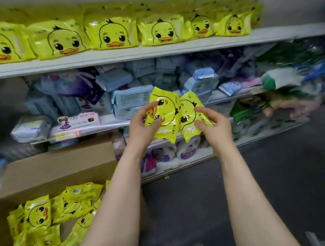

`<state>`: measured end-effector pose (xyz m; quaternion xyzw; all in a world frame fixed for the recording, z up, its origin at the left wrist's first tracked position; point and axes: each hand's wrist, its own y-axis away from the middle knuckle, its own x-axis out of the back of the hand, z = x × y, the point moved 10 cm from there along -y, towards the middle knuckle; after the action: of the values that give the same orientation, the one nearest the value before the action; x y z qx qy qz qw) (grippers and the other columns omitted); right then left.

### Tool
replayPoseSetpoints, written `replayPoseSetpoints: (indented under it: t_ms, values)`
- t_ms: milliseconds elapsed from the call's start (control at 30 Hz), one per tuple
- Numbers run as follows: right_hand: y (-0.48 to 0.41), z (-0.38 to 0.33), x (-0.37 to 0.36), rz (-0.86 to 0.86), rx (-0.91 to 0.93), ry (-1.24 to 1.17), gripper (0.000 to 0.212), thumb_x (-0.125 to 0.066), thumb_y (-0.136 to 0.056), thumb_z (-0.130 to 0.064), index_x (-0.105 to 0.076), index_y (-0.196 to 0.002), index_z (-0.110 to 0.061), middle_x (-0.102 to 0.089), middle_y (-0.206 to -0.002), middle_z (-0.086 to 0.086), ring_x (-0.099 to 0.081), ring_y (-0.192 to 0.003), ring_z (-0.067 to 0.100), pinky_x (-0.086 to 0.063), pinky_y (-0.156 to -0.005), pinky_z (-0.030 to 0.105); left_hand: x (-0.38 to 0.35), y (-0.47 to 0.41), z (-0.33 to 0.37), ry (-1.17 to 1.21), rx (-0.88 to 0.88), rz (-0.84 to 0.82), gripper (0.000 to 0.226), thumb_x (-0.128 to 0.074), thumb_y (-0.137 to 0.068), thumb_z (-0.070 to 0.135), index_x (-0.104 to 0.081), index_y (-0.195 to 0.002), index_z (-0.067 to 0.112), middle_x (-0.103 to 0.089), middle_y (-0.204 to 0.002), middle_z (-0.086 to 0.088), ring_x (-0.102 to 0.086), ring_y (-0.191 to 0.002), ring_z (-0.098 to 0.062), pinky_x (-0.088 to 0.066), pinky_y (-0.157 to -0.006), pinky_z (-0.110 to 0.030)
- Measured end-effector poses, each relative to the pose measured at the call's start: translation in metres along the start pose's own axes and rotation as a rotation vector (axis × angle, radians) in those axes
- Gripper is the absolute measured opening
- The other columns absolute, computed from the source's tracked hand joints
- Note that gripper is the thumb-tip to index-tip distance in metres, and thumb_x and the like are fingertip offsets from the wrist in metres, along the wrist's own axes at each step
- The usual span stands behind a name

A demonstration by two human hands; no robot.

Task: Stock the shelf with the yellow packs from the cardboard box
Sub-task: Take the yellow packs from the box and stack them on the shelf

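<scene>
From the head camera: the left hand [143, 122] pinches a glossy yellow plastic pack printed with a duck face [163, 116], thumb on its front, and the right hand [211, 121] grips a second yellow duck pack [189, 116] touching it. Both packs sit tilted between the hands, probably being squared up together. Above the hands, the white top shelf [150, 51] carries a row of matching packs; below the left forearm, the open brown cardboard box [60, 169] holds plenty more.

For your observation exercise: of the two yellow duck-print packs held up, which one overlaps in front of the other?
The yellow duck-print pack in the left hand: its edge covers the neighbouring pack held by the right hand.
</scene>
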<state>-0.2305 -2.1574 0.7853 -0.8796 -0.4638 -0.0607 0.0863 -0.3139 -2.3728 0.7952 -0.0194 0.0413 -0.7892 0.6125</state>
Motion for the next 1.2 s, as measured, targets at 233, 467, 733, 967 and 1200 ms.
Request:
replayPoseSetpoints:
  t_ms: [233, 467, 733, 967, 1200]
  values:
    - [-0.056, -0.001, 0.12, 0.087, 0.043, 0.04, 0.035, -0.07, -0.077, -0.01, -0.074, -0.094, -0.041, -0.071, -0.108, -0.015, -0.061, -0.11, 0.004, -0.048, -0.101, 0.033, -0.134, -0.032, 0.007, 0.038, -0.034, -0.085, 0.049, -0.068, -0.083, 0.001, -0.067, -0.107, 0.043, -0.067, -0.11, 0.007, -0.063, -0.099, -0.011, -0.052, -0.089, -0.033]
    - [-0.104, -0.007, 0.212, 0.153, 0.086, 0.109, 0.038, -0.07, -0.076, -0.012, -0.072, -0.089, -0.048, -0.07, -0.106, -0.021, -0.06, -0.105, -0.003, -0.047, -0.095, 0.027, -0.239, -0.057, 0.02, 0.06, -0.077, -0.119, 0.047, -0.068, -0.083, 0.0, -0.065, -0.112, 0.037, -0.063, -0.11, 0.019, -0.057, -0.098, 0.007, -0.049, -0.093, -0.029]
    - [-0.162, -0.011, 0.246, 0.191, 0.105, 0.031, 0.038, -0.069, -0.08, -0.004, -0.072, -0.092, -0.04, -0.068, -0.106, -0.022, -0.059, -0.109, -0.006, -0.046, -0.103, 0.03, -0.291, -0.112, 0.035, 0.008, -0.116, -0.165, 0.043, -0.069, -0.084, 0.006, -0.065, -0.116, 0.035, -0.061, -0.113, 0.026, -0.053, -0.109, 0.008, -0.045, -0.105, -0.039]
    - [-0.235, -0.03, 0.255, 0.24, 0.181, -0.02, 0.039, -0.068, -0.08, 0.002, -0.073, -0.092, -0.036, -0.07, -0.101, -0.022, -0.061, -0.109, 0.004, -0.045, -0.099, 0.023, -0.323, -0.187, 0.064, 0.002, -0.248, -0.196, 0.044, -0.069, -0.083, 0.003, -0.065, -0.117, 0.03, -0.065, -0.115, 0.012, -0.056, -0.103, -0.001, -0.046, -0.099, -0.033]
    - [-0.29, -0.052, 0.263, 0.255, 0.234, -0.065, 0.033, -0.062, -0.085, 0.008, -0.071, -0.108, -0.014, -0.064, -0.109, -0.012, -0.054, -0.084, -0.027, -0.041, -0.062, -0.003, -0.354, -0.251, 0.089, -0.055, -0.306, -0.244, 0.044, -0.069, -0.085, 0.008, -0.064, -0.12, 0.033, -0.056, -0.115, 0.034, -0.047, -0.109, 0.02, -0.038, -0.103, -0.026]
